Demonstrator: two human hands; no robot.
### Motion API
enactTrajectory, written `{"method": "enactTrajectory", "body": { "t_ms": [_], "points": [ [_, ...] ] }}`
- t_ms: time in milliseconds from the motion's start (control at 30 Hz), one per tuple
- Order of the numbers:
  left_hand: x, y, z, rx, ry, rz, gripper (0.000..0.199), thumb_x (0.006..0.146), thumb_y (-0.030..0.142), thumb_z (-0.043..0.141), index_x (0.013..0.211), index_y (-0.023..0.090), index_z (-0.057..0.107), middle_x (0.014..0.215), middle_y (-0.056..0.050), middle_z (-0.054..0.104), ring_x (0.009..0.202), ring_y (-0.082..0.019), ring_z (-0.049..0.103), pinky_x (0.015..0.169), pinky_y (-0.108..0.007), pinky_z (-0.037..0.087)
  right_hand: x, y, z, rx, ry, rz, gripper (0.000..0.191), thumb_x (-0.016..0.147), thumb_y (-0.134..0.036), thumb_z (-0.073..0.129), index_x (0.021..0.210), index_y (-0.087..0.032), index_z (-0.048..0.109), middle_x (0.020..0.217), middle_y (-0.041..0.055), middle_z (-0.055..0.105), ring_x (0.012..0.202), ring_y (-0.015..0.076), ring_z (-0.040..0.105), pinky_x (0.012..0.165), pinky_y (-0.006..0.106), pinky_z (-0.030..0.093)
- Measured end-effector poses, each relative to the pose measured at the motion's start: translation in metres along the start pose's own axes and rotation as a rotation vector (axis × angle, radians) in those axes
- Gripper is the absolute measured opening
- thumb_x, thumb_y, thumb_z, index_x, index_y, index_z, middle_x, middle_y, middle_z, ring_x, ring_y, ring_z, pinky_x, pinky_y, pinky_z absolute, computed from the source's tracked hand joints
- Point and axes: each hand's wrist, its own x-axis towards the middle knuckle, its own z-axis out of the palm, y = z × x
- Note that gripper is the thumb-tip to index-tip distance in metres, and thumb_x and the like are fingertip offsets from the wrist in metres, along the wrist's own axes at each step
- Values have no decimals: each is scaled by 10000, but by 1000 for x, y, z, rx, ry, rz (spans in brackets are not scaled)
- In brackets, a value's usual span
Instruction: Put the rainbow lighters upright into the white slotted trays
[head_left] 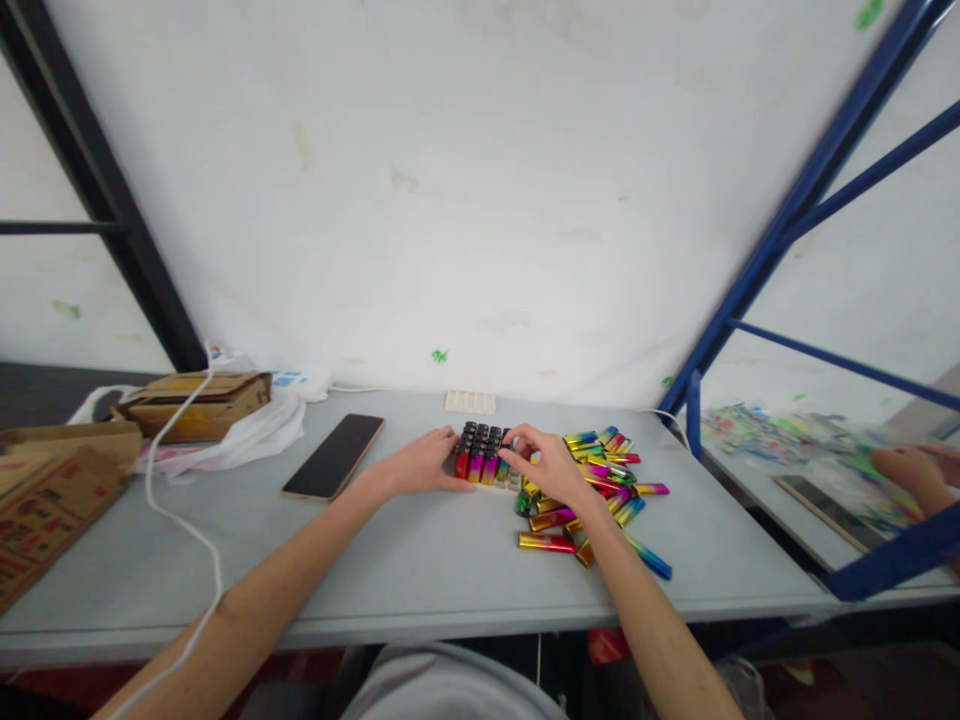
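A block of upright lighters [477,464] with black tops and shiny red, purple and gold bodies stands in a pale tray [491,488] on the table. My left hand [427,462] grips the left side of the tray, thumb at the near edge and fingers behind. At the right end of the rows my right hand [546,462] has thumb and forefinger closed on a lighter, mostly hidden by the fingers. Beside and partly under that hand lies a loose pile of metallic lighters [551,518] in gold, red, green and blue.
A white slotted tray [470,402] lies against the wall. A phone [335,457] rests left of my left hand. Cardboard boxes [199,405], a plastic bag [262,436] and a white cable [161,505] occupy the left. Past the blue frame [780,235], another person's hands [911,470] show at a neighbouring table.
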Motion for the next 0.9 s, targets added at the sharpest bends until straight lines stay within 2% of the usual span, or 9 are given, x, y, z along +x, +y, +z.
{"method": "enactTrajectory", "body": {
  "t_ms": [333, 500, 667, 800, 900],
  "points": [
    [1, 1, 0, 18, 4, -7, 605, 774, 698, 783, 1104, 201, 684, 1085, -108, 681, 1018, -323, 663, 949, -409, 544, 2, 12, -17, -131, 71, 4, 306, 1023, -474, 572, 996, -216, 734, 768, 24, 728, 682, 191, 643, 685, 308, 511],
    [0, 2, -2, 14, 3, -10, 600, 768, 699, 786, 1086, 201, 681, 1104, -117, 683, 1050, -340, 664, 971, -418, 538, -5, 28, -39, -204, -63, 34, 251, 987, -395, 633, 910, -204, 776, 925, 85, 796, 838, 237, 700, 815, 363, 542],
    [0, 2, -1, 28, -8, -28, 597, 770, 697, 788, 1074, 194, 680, 1106, -129, 673, 1053, -344, 666, 977, -427, 536, -18, 33, -57, -102, -260, 92, 210, 930, -400, 738, 1014, -233, 832, 1064, 81, 809, 982, 269, 734, 944, 401, 553],
    [0, -1, 0, 5, 0, -16, 636, 771, 707, 783, 1131, 194, 677, 1164, -137, 680, 1082, -342, 662, 996, -427, 536, -21, 33, -61, -80, -346, 119, 261, 832, -378, 842, 1067, -263, 843, 1156, 77, 783, 1077, 293, 719, 1012, 422, 533],
    [0, -3, 1, 3, -1, -8, 647, 772, 716, 779, 1151, 202, 680, 1158, -126, 690, 1070, -335, 666, 988, -418, 542, -19, 35, -59, -104, -362, 102, 204, 832, -355, 837, 1011, -259, 838, 1139, 75, 769, 1074, 290, 708, 1015, 419, 517]
  ]
}}
